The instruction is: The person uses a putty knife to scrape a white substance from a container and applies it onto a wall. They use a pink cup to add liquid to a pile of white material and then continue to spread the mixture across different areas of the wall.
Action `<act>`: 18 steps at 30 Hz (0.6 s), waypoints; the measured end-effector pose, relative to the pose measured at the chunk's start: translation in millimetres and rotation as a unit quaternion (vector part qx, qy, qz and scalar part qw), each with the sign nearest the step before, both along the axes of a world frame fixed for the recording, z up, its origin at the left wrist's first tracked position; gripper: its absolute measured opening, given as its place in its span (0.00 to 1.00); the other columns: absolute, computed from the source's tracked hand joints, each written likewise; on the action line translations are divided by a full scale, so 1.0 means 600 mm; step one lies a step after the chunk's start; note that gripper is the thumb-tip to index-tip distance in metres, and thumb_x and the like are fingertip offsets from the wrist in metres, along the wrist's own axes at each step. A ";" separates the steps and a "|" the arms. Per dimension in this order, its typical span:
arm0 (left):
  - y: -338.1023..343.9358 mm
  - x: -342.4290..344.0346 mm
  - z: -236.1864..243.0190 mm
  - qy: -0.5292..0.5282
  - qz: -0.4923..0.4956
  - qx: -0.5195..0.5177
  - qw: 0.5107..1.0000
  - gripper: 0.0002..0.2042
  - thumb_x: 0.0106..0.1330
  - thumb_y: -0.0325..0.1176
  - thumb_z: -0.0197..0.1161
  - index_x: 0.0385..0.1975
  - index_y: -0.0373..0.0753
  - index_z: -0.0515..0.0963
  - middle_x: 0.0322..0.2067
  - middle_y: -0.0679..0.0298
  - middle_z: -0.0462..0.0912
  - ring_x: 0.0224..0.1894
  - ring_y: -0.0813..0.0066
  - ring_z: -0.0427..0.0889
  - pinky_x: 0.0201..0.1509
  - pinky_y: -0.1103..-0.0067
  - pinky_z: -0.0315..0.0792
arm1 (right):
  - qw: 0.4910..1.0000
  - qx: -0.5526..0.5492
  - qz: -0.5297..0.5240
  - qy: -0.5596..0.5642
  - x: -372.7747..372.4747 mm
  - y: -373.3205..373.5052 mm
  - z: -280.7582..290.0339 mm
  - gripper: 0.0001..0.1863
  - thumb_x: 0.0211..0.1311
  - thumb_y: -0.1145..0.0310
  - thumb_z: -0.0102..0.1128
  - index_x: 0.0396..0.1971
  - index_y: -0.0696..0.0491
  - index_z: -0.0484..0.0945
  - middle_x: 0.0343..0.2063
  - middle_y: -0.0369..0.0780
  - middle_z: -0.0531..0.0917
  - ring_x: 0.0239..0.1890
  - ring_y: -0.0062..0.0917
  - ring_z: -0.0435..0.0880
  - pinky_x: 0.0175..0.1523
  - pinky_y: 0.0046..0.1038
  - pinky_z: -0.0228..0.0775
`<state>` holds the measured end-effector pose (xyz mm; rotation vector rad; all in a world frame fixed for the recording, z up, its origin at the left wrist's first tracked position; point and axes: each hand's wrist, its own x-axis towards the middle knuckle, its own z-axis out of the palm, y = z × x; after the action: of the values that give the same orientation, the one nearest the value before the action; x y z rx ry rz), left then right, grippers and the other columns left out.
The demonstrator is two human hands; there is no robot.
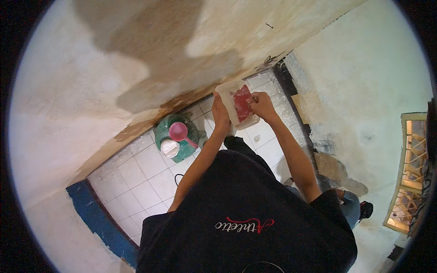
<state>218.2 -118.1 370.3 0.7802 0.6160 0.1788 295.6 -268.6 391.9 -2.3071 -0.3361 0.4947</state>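
My left hand (221, 113) grips the side of a whitish rectangular plastic tub (226, 93), its fingers mostly hidden by the tub. My right hand (262, 105) is closed on the edge of a flat red putty spreader (241, 103), which lies inside the tub. Pale, paste-like smears mark the spreader's face. I hold both in front of me, above the tiled floor and close to the stained wall. How much paste the tub contains cannot be made out.
Left of my left forearm, a green sack (165, 127) stands on the white tiles (132, 175), with a pink dipper (178, 131) and a round white container (170, 148) on it. Patchy walls (205, 41) meet at a corner ahead. Another person (350, 207) is partly visible at right, near a window (407, 173).
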 end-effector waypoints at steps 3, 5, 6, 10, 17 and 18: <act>0.004 -0.011 -0.005 0.005 -0.003 0.023 1.000 0.31 0.73 0.60 0.39 0.50 0.34 0.73 0.38 0.63 0.79 0.38 0.75 0.76 0.43 0.78 0.73 | 0.998 0.053 0.004 0.032 0.000 -0.003 -0.008 0.08 0.62 0.74 0.58 0.32 0.65 0.81 0.22 0.42 0.82 0.21 0.21 0.80 0.23 0.25 0.74; 0.012 -0.016 -0.014 -0.016 0.002 -0.002 1.000 0.32 0.73 0.60 0.38 0.52 0.33 0.72 0.41 0.61 0.79 0.40 0.74 0.77 0.45 0.77 0.74 | 0.992 0.092 -0.021 0.082 -0.011 0.002 0.005 0.09 0.62 0.73 0.58 0.33 0.65 0.81 0.23 0.42 0.83 0.22 0.21 0.81 0.24 0.25 0.75; 0.017 -0.021 -0.020 -0.015 0.005 0.001 1.000 0.32 0.73 0.60 0.38 0.52 0.33 0.72 0.41 0.61 0.79 0.40 0.74 0.77 0.45 0.77 0.74 | 0.982 0.129 -0.046 0.133 -0.018 0.012 0.015 0.09 0.62 0.73 0.58 0.34 0.65 0.81 0.25 0.42 0.83 0.22 0.21 0.81 0.24 0.24 0.76; 0.013 -0.034 -0.006 -0.023 0.011 -0.014 1.000 0.33 0.73 0.61 0.37 0.55 0.33 0.71 0.45 0.59 0.79 0.45 0.71 0.79 0.50 0.75 0.75 | 0.987 0.106 -0.050 0.108 -0.016 -0.013 0.007 0.10 0.63 0.72 0.58 0.34 0.64 0.81 0.25 0.41 0.83 0.23 0.20 0.81 0.24 0.24 0.76; 0.027 -0.017 -0.035 -0.024 0.000 -0.027 0.999 0.37 0.70 0.65 0.38 0.58 0.34 0.69 0.48 0.57 0.78 0.47 0.67 0.80 0.51 0.72 0.76 | 0.980 -0.074 0.031 -0.185 -0.022 0.018 0.061 0.08 0.56 0.71 0.62 0.27 0.61 0.81 0.22 0.49 0.82 0.23 0.38 0.82 0.29 0.37 0.72; 0.021 -0.014 -0.034 -0.023 -0.006 -0.030 0.999 0.37 0.70 0.65 0.38 0.58 0.34 0.69 0.48 0.57 0.78 0.47 0.67 0.80 0.51 0.72 0.76 | 0.968 -0.122 0.037 -0.216 -0.021 0.017 0.065 0.08 0.54 0.70 0.63 0.27 0.60 0.80 0.22 0.51 0.81 0.25 0.44 0.81 0.31 0.40 0.71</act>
<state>209.9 -105.4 349.6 0.7198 0.5707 0.1670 282.8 -258.5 430.8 -2.6441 -0.5993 0.0618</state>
